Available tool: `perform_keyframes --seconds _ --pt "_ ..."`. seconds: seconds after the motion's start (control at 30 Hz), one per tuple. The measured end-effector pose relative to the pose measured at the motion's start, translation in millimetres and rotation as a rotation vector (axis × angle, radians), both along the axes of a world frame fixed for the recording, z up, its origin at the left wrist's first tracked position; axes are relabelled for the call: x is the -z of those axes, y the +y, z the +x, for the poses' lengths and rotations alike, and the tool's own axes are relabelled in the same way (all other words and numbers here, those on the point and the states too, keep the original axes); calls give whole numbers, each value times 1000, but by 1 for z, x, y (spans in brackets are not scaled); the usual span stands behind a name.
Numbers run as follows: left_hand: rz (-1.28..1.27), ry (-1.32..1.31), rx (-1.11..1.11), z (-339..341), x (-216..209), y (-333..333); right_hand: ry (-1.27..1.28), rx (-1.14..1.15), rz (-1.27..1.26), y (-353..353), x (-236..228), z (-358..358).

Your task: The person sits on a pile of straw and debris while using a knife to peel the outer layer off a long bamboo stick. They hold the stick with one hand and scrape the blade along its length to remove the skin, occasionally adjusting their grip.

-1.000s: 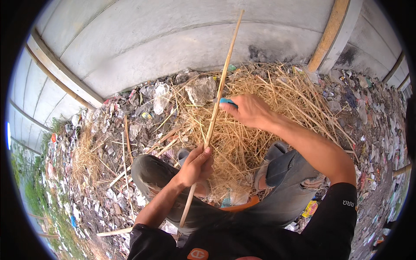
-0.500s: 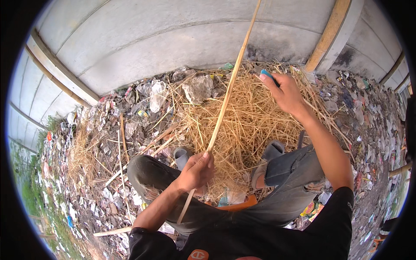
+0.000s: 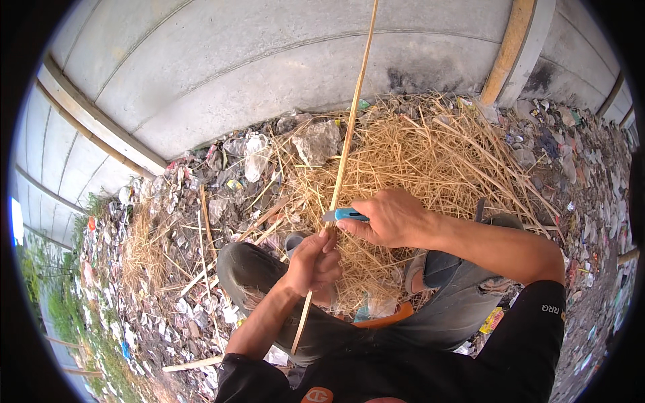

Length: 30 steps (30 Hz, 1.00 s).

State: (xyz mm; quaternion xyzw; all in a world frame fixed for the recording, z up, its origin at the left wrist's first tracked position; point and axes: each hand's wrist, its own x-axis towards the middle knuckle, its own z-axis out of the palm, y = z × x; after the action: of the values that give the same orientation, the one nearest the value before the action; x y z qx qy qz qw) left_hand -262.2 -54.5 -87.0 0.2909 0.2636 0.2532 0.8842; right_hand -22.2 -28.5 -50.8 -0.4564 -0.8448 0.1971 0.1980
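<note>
A long pale bamboo strip (image 3: 349, 127) slants from the top of the view down past my left knee. My left hand (image 3: 313, 264) is closed around it near its lower part. In my right hand (image 3: 396, 218) is a blue utility knife (image 3: 351, 213); its short blade lies against the strip just above my left fingers. Under both hands a heap of straw-coloured shavings (image 3: 416, 158) covers the ground between and beyond my feet.
A grey concrete panel wall (image 3: 269, 60) rises ahead, with a wooden post (image 3: 508, 54) at the right. Littered ground (image 3: 578, 195) spreads on both sides. A grey rock (image 3: 317, 142) lies by the shavings, and loose bamboo strips (image 3: 207, 269) lie left of my knee.
My right hand has come down and inward with the knife, from out over the shavings to the strip. My left hand keeps its grip; the strip's top has swung a little left.
</note>
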Motion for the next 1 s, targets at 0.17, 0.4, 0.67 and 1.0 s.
perform_keyframes --seconds 0.17,0.4,0.67,1.0 --pt "-101 -21 169 -12 3 -16 -24 389 82 74 0 65" --pt "-13 -8 290 -25 10 -27 128 861 210 84 -9 181" --pt "-59 -130 101 -8 14 -10 358 418 27 53 -17 74" --pt "172 9 5 10 16 -7 544 247 -436 31 -13 16"
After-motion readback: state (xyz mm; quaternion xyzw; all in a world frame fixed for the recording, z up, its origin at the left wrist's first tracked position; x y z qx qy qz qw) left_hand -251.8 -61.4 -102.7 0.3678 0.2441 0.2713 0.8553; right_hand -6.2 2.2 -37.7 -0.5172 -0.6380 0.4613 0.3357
